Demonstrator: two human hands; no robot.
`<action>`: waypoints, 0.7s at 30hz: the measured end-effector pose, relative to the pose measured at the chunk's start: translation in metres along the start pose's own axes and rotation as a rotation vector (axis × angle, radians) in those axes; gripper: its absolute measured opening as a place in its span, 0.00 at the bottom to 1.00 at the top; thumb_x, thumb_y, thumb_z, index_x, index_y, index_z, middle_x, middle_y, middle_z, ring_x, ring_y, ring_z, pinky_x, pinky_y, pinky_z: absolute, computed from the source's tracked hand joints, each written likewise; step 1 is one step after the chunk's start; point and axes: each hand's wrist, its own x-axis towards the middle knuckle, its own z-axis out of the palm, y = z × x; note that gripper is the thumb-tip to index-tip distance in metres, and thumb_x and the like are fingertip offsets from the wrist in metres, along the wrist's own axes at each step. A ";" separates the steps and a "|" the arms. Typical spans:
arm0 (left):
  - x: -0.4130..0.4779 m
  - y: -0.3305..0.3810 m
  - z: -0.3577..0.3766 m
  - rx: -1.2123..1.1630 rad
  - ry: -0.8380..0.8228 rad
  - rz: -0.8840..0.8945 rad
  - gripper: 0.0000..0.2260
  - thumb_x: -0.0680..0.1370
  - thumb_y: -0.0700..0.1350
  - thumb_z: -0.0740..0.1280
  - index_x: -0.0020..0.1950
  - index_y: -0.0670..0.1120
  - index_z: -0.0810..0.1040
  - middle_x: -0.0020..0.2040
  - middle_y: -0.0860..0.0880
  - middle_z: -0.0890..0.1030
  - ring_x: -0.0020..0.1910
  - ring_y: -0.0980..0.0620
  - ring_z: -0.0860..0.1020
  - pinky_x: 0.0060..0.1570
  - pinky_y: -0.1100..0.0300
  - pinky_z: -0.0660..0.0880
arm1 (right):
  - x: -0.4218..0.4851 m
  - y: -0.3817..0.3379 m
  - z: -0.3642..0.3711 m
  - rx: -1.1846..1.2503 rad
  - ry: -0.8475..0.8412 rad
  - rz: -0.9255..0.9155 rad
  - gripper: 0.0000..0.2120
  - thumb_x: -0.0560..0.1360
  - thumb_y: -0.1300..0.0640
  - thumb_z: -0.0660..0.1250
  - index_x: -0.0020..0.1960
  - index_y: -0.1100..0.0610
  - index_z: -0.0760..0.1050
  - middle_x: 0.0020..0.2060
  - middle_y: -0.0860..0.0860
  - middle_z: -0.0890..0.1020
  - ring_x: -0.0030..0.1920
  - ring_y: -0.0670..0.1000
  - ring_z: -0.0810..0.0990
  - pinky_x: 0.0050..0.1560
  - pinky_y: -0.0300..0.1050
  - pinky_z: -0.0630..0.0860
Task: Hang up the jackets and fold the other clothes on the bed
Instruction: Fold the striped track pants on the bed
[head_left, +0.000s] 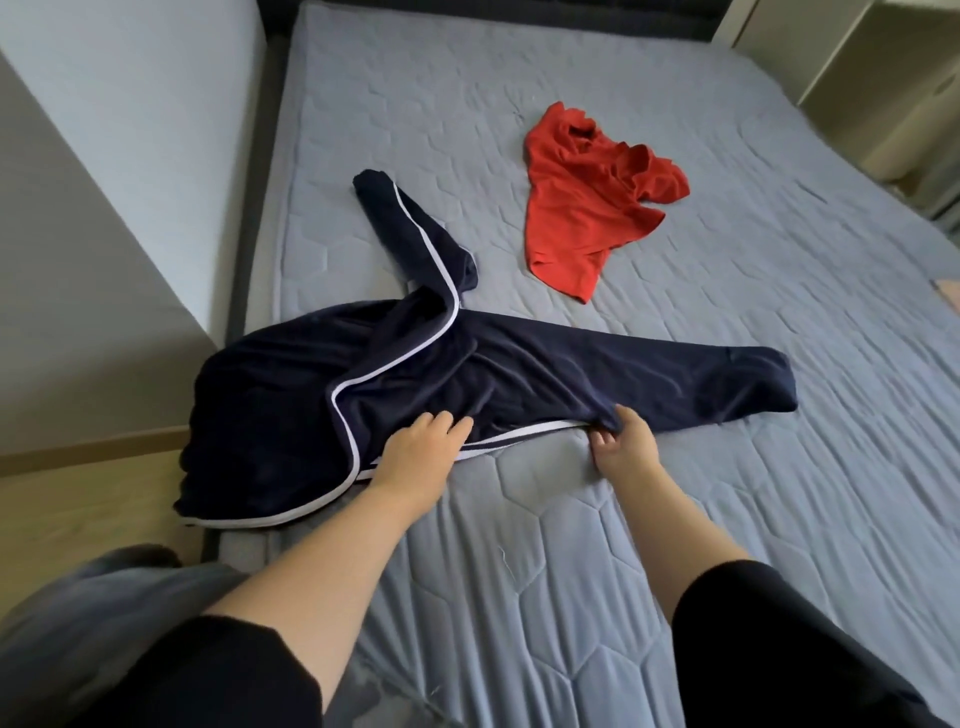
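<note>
Dark navy trousers with white side piping (519, 374) lie spread across the near left part of the bed (727, 467). One leg stretches to the right, the other bends up toward the headboard. The waist end hangs over the bed's left edge. My left hand (415, 441) rests flat on the fabric near the crotch, fingers straight. My right hand (621, 441) pinches the lower edge of the right leg by the white piping. A crumpled red shirt (582, 208) lies farther up the bed, apart from both hands.
The mattress cover is grey-blue and quilted. A white wall and a wooden floor (78, 509) border the bed on the left. Pale shelving (872, 78) stands at the far right. A dark headboard runs along the top.
</note>
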 end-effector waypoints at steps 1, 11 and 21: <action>0.000 -0.002 -0.001 -0.019 0.007 0.011 0.23 0.73 0.33 0.62 0.66 0.48 0.70 0.54 0.49 0.75 0.53 0.48 0.73 0.43 0.57 0.72 | 0.003 -0.002 0.000 0.142 -0.076 0.100 0.13 0.77 0.61 0.64 0.61 0.58 0.73 0.58 0.54 0.79 0.57 0.52 0.78 0.55 0.40 0.73; -0.017 -0.003 -0.001 0.020 -0.063 0.045 0.06 0.72 0.39 0.66 0.47 0.45 0.75 0.44 0.49 0.76 0.45 0.48 0.76 0.34 0.56 0.72 | 0.009 -0.079 -0.063 0.244 0.087 0.020 0.04 0.74 0.61 0.66 0.47 0.54 0.75 0.48 0.49 0.80 0.46 0.50 0.78 0.47 0.36 0.78; 0.001 0.067 -0.011 0.233 -0.108 0.159 0.18 0.70 0.32 0.64 0.57 0.48 0.68 0.50 0.50 0.73 0.48 0.50 0.74 0.35 0.59 0.65 | -0.002 -0.118 -0.123 0.142 0.015 0.080 0.10 0.76 0.48 0.65 0.46 0.55 0.73 0.45 0.50 0.78 0.40 0.53 0.77 0.49 0.49 0.77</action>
